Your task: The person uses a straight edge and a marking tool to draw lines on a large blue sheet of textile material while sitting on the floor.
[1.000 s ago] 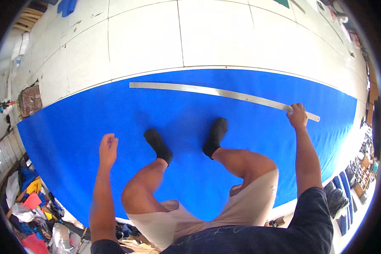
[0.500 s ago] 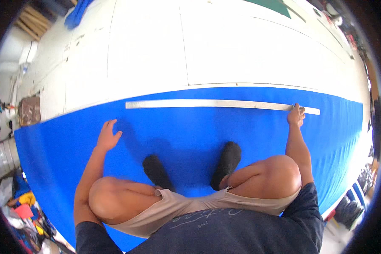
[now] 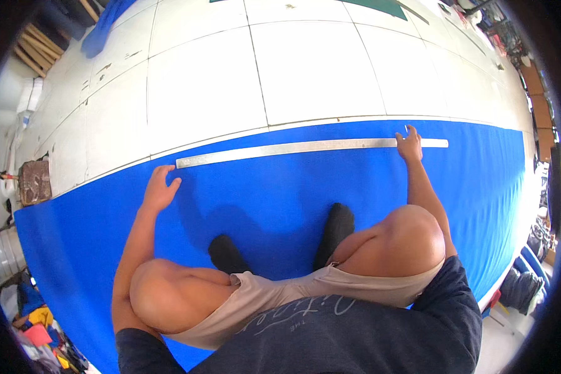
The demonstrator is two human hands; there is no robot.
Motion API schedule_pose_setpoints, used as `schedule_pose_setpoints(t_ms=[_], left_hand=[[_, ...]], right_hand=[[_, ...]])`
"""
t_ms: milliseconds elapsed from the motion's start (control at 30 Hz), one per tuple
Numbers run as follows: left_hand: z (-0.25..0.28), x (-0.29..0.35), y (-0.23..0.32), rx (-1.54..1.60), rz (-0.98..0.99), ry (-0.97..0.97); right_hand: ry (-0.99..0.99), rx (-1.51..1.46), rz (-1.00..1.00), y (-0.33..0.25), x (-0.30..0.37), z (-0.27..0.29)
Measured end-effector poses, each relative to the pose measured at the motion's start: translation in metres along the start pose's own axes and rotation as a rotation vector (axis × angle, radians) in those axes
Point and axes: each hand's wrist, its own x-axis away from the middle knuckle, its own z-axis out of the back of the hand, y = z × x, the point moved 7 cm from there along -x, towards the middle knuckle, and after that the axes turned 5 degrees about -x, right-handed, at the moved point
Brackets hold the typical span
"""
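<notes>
Metal straightedge (image 3: 280, 148) lies on blue cloth (image 3: 280, 199), between the left hand (image 3: 159, 192) and the right hand (image 3: 409, 147), passing beneath the latter's bent fingers. Its right end has swung nearer the cloth's far edge, so it now runs closer to parallel. The left fingers have come just beside its end, spread and empty; whether the right ones grip, I cannot tell.

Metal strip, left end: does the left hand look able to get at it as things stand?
Probably yes: the left hand is open beside the left end of the metal strip, with nothing visible in between.
</notes>
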Motion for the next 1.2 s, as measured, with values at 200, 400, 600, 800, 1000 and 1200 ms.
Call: schedule_pose_setpoints(t_ms=[200,400,600,800,1000,1200], left_hand=[[-0.031,0.018,0.019,-0.108,-0.108,0.071],[-0.043,0.015,0.045,-0.188,-0.199,0.067],[-0.068,0.005,0.030,-0.205,-0.130,-0.044],[-0.067,0.009,0.031,-0.227,-0.124,-0.053],[-0.070,0.003,0.050,-0.229,-0.154,-0.017],[-0.069,0.005,0.054,-0.212,-0.160,-0.015]], right_hand=[[-0.035,0.027,0.150,-0.014,0.051,-0.023],[-0.020,0.063,0.184,-0.021,0.091,-0.028],[0.009,0.066,0.289,-0.018,0.086,-0.032],[0.035,0.027,0.317,-0.025,0.084,-0.035],[0.101,0.032,0.318,-0.016,0.067,-0.032],[0.070,0.019,0.258,-0.018,0.062,-0.033]])
